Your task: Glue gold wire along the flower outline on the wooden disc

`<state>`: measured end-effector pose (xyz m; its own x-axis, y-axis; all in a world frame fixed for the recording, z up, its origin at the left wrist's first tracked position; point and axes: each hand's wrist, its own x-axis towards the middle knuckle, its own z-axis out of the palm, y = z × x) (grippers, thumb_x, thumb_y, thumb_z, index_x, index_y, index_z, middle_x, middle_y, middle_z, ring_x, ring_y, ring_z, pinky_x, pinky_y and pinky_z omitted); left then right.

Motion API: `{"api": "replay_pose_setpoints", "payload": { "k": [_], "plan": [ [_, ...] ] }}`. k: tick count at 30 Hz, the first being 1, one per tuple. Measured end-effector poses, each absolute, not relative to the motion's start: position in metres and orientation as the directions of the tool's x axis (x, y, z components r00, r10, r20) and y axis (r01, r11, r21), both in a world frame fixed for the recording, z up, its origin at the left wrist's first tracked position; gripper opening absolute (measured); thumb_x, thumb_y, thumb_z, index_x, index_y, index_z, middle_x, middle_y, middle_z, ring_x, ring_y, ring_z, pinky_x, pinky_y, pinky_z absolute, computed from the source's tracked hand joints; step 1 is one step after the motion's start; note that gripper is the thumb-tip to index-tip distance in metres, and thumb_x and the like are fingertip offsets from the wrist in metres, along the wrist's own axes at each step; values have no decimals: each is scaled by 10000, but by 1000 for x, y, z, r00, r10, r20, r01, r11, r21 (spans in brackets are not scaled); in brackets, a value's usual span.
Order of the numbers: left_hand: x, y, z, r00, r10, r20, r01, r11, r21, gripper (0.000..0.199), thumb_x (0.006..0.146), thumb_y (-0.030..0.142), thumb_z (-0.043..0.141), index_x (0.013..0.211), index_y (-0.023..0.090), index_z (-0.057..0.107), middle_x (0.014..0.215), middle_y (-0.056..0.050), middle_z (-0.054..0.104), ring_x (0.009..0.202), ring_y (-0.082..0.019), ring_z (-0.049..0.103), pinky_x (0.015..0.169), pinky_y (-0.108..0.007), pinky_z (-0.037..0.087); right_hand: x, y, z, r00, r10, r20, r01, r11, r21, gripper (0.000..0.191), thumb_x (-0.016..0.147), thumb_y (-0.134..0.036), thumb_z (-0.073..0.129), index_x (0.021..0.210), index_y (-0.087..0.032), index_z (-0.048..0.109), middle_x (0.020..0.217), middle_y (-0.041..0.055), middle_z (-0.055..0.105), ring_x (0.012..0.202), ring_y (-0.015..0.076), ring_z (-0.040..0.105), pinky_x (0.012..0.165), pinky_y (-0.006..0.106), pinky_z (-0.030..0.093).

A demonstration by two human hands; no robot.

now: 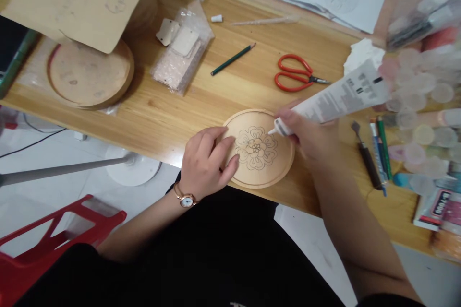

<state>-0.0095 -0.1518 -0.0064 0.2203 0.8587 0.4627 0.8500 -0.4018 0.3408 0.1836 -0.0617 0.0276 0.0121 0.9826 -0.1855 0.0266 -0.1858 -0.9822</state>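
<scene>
A round wooden plate point(245, 177) with a flower drawn on it lies at the table's front edge. My left hand point(209, 160) rests on the plate's left side, its fingers apart and nothing gripped. In my right hand point(306, 132) is a white glue tube point(342, 93), held near its neck and tilted, its nozzle pointing left over the upper right petals. Whether the tip touches the wood I cannot tell.
Red-handled scissors point(295, 74), a green pencil point(232, 60) and a bag of white pieces point(180, 53) lie beyond the plate. A wooden tray point(90, 76) sits left; a palette knife point(367, 163), pencils and many small pots point(414, 151) are right.
</scene>
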Motion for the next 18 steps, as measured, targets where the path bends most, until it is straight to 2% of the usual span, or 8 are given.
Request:
{"api": "replay_pose_setpoints", "payload": {
  "k": [3,5,10,14,18],
  "plan": [
    [-9,-152,-6,221,857,465,849,-404,341,296,823,292,635,1072,131,620,1110,-169,648,1002,-300,618,814,-425,516,182,-68,25,-74,987,-143,135,-132,-982,207,656,-396,839,662,-251,692,586,-11,608,505,114,511,460,278,483],
    [-9,-151,-6,219,857,467,846,-405,346,295,826,294,632,1072,132,620,1113,-170,648,1005,-300,619,816,-428,519,181,-70,22,-137,984,-116,142,-96,-985,191,677,-374,837,673,-260,685,627,-12,638,568,128,569,553,300,536],
    [-9,-151,-7,215,858,466,850,-399,343,297,825,307,633,1076,148,618,1115,-157,651,1005,-293,618,821,-424,520,182,-68,15,-305,952,-21,194,40,-980,188,658,-296,860,660,-272,673,625,-13,644,556,120,568,519,283,517],
    [-9,-151,-8,217,856,469,849,-402,342,314,816,306,645,1073,126,633,1107,-170,657,999,-302,621,813,-426,519,184,-69,13,-226,974,21,235,76,-969,172,724,-351,812,698,-263,667,680,-1,653,596,135,592,561,309,535],
    [-9,-151,-9,219,848,482,842,-414,346,328,805,306,656,1058,97,654,1088,-186,665,987,-314,627,815,-436,521,186,-69,17,-157,987,27,384,86,-919,291,671,-439,831,733,-250,619,718,8,638,676,183,620,648,370,558]
  ]
}}
